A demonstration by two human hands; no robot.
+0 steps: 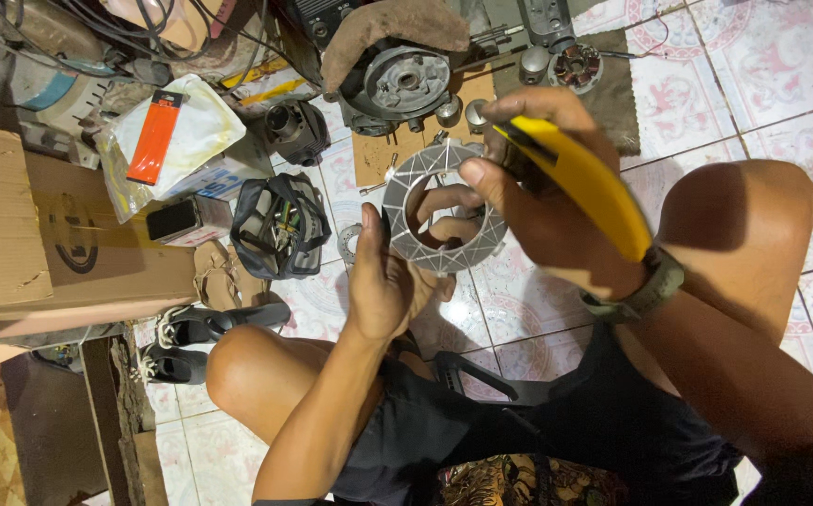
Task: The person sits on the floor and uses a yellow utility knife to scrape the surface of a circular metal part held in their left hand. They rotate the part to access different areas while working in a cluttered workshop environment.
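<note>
Knife tip [509,136] hidden behind right hand [542,215].

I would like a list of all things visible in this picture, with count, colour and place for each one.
ring disc: 1, grey metal, held up at centre
yellow tool: 1, yellow and black, in the right hand
motor housing: 1, grey, on the floor at top centre
small metal parts: several, silver, top, right of the housing
winding: 1, black, floor left of the disc
plastic bag: 1, clear, with an orange strip, upper left
cardboard box: 1, brown, left edge
tiled floor: white with pink pattern
wristband: 1, olive, right wrist
left hand: 1, holds the disc's left edge
right hand: 1, grips the yellow tool at the disc
knees: 2, bare, lower left and right
</note>
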